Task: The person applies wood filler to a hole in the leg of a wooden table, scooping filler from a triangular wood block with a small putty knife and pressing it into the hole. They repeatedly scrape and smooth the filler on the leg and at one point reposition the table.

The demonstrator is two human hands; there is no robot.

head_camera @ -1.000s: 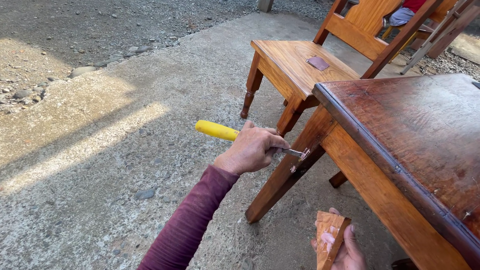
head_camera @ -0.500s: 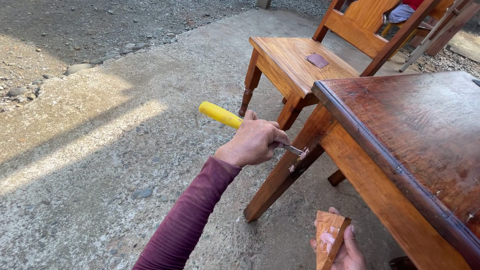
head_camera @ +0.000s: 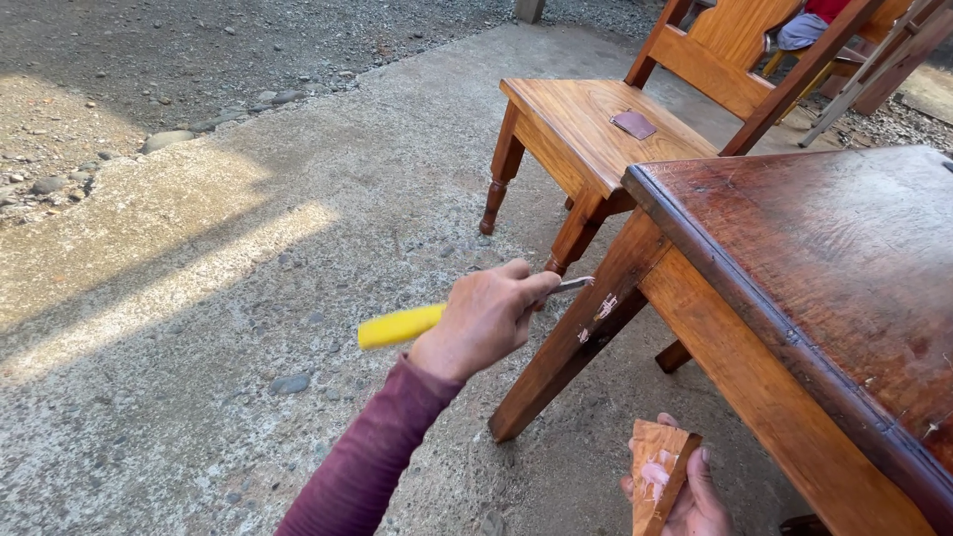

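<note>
A dark, glossy tabletop (head_camera: 844, 268) fills the right, carried on a slanting orange-brown leg (head_camera: 571, 342) with pale patches of filler. Behind it stands a wooden chair (head_camera: 596, 129) on the concrete floor (head_camera: 248, 298), a small sanding pad (head_camera: 633, 124) on its seat. The left hand (head_camera: 484, 320) is clamped around a putty knife (head_camera: 397, 326), yellow handle sticking out behind, thin metal blade touching the leg. The knife looks light and stiff, best gripped by the handle, the blade probably springy. The right hand (head_camera: 695, 491), low near the leg's foot, is closed on a wood scrap (head_camera: 657, 474) smeared with filler; it seems light and rigid.
</note>
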